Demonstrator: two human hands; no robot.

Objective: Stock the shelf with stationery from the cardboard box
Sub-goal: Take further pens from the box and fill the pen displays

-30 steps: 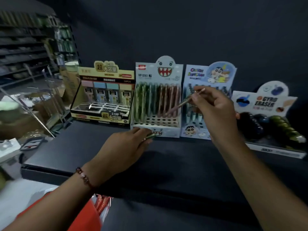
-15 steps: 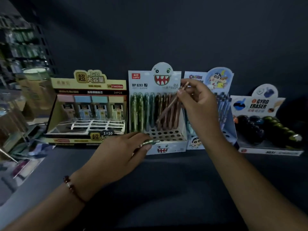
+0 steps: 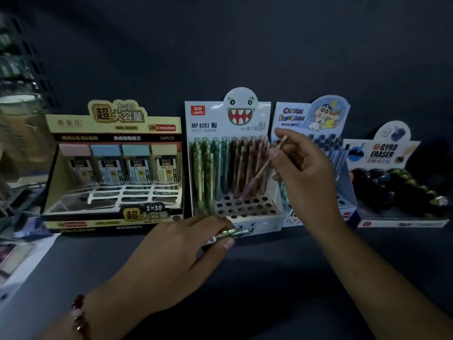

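Note:
A white monster-face display box of mechanical pencils stands on the dark shelf. Green and brown pencils fill its back rows, and its front holes are bare. My right hand pinches a brown pencil by its top end. The pencil is tilted and its tip is over the holes in the box. My left hand rests on the shelf just in front of the box and grips green pencils. How many is hidden by my fingers. The cardboard box is out of view.
A yellow lead-refill display stands left of the pencil box. A cartoon pen display and a gyro eraser display stand to the right. The shelf's left edge drops off toward blurred store racks.
The view has closed in on the shelf. My right hand has lowered the brown pencil's tip toward the holes of the monster box. My left hand stays in front of the box.

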